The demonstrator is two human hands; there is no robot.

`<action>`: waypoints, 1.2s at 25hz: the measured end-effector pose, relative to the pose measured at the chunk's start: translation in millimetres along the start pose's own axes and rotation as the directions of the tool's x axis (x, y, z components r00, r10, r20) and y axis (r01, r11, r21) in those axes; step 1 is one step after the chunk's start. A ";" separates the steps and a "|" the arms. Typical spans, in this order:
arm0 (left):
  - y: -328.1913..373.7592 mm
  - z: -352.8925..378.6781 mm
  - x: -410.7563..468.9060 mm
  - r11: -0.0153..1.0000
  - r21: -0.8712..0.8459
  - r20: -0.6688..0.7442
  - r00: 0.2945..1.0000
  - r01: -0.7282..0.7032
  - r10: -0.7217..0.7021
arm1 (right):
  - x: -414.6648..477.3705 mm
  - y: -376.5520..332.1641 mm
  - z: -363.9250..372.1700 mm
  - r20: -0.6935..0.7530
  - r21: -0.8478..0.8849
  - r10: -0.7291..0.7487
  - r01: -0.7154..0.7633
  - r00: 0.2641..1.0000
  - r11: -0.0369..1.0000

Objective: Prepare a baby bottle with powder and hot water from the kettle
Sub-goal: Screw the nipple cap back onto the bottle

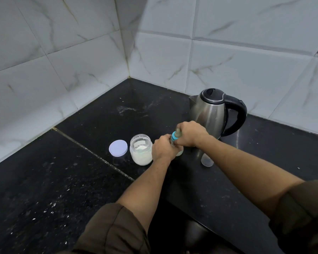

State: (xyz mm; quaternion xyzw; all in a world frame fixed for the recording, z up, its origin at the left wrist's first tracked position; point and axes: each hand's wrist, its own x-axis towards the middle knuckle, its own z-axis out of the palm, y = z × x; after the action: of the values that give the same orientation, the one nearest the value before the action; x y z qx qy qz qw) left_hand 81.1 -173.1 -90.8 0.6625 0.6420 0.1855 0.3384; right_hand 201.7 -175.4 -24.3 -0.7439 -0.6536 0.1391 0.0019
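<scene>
**Both my hands on the bottle, in front of the kettle**

The baby bottle point(174, 138) stands upright on the black countertop point(62, 180), just in front of the kettle and right beside the powder jar. My left hand point(162, 148) is wrapped round its body, fingers curled tight, so that only the pale bottom end peeps out below my knuckles. My right hand point(190, 133) comes down over the top, fingers and thumb curled round the teat end; the teal collar shows in the gap between my two hands. Whether the collar is screwed home I cannot tell.

Just to the left of my left hand sits the glass powder jar point(141, 153), open and partly filled with white powder. Its lilac lid point(118, 147) lies flat on the counter beside it, further left and not touching it.

Behind my right hand stands the steel kettle point(209, 114), lid closed, black handle to the right and spout to the left. A clear plastic cap point(207, 161) rests on the counter, half hidden by my right forearm. White marbled tiles point(62, 52) meet in the corner behind.
</scene>
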 end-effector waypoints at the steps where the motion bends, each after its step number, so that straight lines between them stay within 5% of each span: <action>1: 0.3 0.0 -0.3 1.000 0.004 -0.002 1.000 -0.005 0.005 | 1.4 1.6 -3.4 0.006 -0.023 -0.012 0.012 1.000 1.000; 15: 2.1 1.5 -4.9 0.996 0.077 -0.022 0.998 -0.053 0.055 | -11.1 -18.1 25.5 -0.223 0.109 0.209 -0.189 0.952 0.976; 18: 0.8 -0.1 -4.2 0.999 0.025 -0.013 0.999 -0.029 0.029 | -9.9 -13.7 24.8 -0.164 0.132 0.193 -0.172 0.967 0.976; 24: -3.2 2.1 -6.9 0.997 -0.077 0.004 1.000 -0.013 0.014 | -10.1 18.7 -19.7 0.240 0.138 0.147 -0.183 0.960 0.973; 30: -2.8 -0.2 -10.8 0.999 -0.022 0.024 0.999 -0.024 0.025 | -30.1 41.8 0.1 0.194 -0.175 0.280 -0.247 0.940 0.953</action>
State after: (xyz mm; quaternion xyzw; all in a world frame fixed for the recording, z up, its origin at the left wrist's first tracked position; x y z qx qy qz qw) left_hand 77.8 -183.7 -90.6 0.6688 0.6277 0.1882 0.3510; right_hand 239.1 -210.8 -26.0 -0.8033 -0.5527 0.1694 -0.1433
